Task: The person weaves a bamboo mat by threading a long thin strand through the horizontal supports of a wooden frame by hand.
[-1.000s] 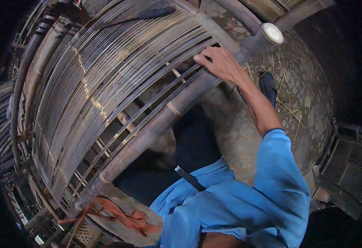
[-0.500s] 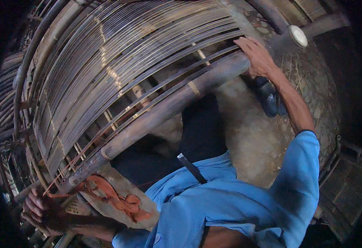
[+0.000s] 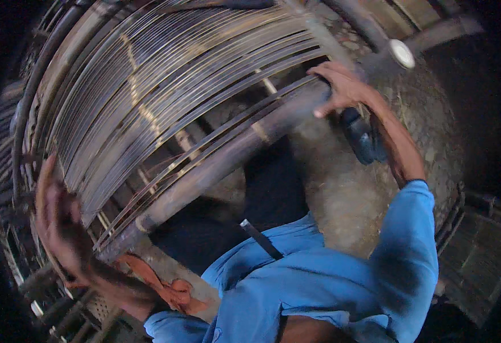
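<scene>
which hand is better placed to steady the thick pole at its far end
Right, most likely. The right hand already rests on the thick pole near its capped end, fingers draped over it. The left hand is down at the near edge of the bent strips, blurred and away from that end.

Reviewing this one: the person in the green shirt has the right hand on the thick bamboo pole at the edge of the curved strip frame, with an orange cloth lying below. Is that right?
Not quite: the shirt is blue, not green, as the head view shows. The rest stands: the right hand rests on the thick bamboo pole at the edge of the curved strip frame, and an orange cloth lies below.
</scene>
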The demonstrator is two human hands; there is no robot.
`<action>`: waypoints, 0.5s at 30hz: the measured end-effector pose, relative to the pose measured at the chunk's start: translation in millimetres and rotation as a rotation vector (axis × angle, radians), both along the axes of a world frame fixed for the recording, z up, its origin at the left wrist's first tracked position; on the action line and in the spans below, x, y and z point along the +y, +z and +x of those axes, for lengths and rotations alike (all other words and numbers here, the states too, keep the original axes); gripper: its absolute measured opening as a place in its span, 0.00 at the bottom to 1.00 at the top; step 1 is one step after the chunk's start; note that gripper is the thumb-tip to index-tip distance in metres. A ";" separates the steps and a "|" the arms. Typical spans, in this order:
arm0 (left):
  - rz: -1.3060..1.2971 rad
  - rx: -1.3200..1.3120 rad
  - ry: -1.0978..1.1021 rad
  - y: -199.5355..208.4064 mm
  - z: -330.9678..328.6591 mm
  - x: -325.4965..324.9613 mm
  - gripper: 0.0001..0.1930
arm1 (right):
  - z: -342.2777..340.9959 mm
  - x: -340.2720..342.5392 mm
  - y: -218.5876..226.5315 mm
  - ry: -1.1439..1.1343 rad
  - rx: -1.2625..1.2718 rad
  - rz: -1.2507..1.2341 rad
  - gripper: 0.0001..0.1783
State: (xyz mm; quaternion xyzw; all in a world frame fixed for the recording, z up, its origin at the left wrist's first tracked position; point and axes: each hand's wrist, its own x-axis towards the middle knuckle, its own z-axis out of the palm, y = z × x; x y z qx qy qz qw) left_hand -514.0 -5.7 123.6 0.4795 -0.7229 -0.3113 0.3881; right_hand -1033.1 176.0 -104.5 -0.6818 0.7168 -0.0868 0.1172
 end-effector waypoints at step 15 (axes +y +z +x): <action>-0.025 -0.586 -0.309 -228.3 -293.2 29.8 0.26 | 27.8 -97.1 -59.6 0.020 -0.154 0.206 0.28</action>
